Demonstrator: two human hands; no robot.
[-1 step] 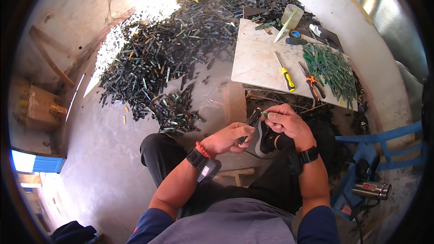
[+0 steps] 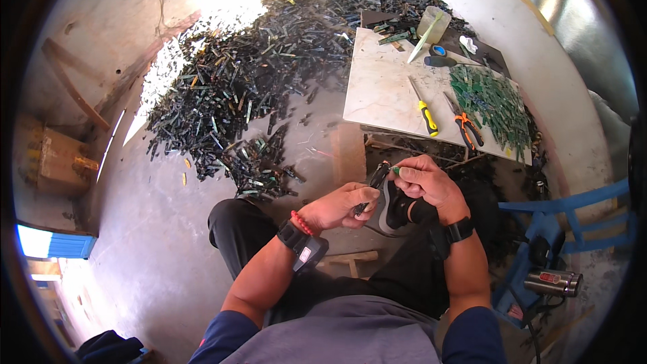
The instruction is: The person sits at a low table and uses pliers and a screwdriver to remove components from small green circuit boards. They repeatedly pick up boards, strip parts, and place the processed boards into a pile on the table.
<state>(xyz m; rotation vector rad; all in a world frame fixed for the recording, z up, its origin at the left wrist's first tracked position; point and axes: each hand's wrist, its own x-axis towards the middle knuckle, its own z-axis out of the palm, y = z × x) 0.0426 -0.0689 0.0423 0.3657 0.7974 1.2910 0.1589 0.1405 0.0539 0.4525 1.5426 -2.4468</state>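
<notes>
My left hand (image 2: 344, 203) is closed around a dark narrow strip-like piece (image 2: 379, 176), held tilted above my shoes. At its upper end, my right hand (image 2: 431, 182) pinches a small green piece (image 2: 396, 170) between thumb and fingers. Whether the two pieces are joined cannot be made out. Beyond my hands stands a low white-topped table (image 2: 377, 87). On it lie a yellow-and-black screwdriver (image 2: 428, 118), orange-handled pliers (image 2: 466, 128) and a heap of thin green strips (image 2: 488, 98).
A large pile of dark strips (image 2: 229, 94) spreads over the floor ahead and left. The table's back holds a clear plastic tub (image 2: 435, 23), a dark-handled screwdriver (image 2: 440, 61) and a blue ring (image 2: 439, 50). Right of me are a blue chair (image 2: 573, 205) and a metal cup (image 2: 554, 283).
</notes>
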